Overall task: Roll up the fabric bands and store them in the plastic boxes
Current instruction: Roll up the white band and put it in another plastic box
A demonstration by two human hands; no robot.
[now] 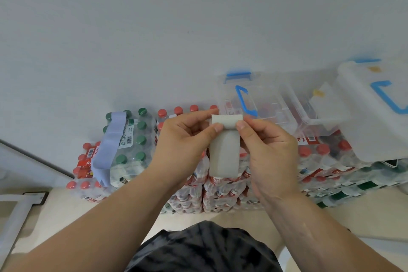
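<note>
A pale grey fabric band [224,152] hangs in front of me, its top end folded over into a small roll. My left hand [187,139] pinches the roll's left side between thumb and forefinger. My right hand [267,146] pinches its right side the same way. A lilac fabric band [109,146] lies draped over a pack of green-capped bottles at the left. Two clear plastic boxes with blue handles stand on the bottle packs: one [258,99] just behind my hands, another [320,104] to its right with a white lid [379,106] leaning on it.
Shrink-wrapped packs of red-capped bottles [220,192] and green-capped bottles [132,139] are stacked against a white wall. A white frame [15,216] stands at the lower left. The floor is light tile.
</note>
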